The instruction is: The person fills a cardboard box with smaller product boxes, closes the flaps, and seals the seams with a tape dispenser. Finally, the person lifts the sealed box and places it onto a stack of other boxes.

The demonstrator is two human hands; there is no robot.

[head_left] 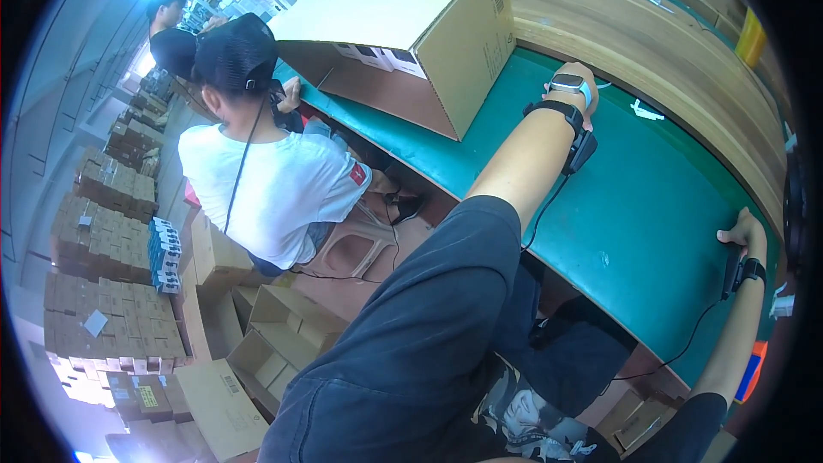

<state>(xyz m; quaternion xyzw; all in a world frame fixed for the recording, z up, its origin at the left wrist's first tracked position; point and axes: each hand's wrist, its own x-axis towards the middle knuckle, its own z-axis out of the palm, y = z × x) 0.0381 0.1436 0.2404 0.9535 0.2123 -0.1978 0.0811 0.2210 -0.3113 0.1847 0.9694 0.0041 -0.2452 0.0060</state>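
Observation:
My left arm reaches across the green tabletop (600,231). My left hand (573,75), just past a watch (567,83) on its wrist, is at the wooden ledge behind the table; its fingers are hidden. My right hand (747,230) rests at the right end of the tabletop with the thumb stuck out and nothing seen in it. Left of my left hand, a large cardboard carton (480,51) lies on its side. White boxes (377,57) show inside its open mouth. A small white scrap (647,111) lies near the ledge.
A seated person in a white shirt (257,180) works at the left, another person (171,34) beyond. Open cartons (283,326) and stacked boxes (111,309) stand on the floor at left. Thin cables (686,350) hang from both my wrists. An orange and blue object (752,370) is at lower right.

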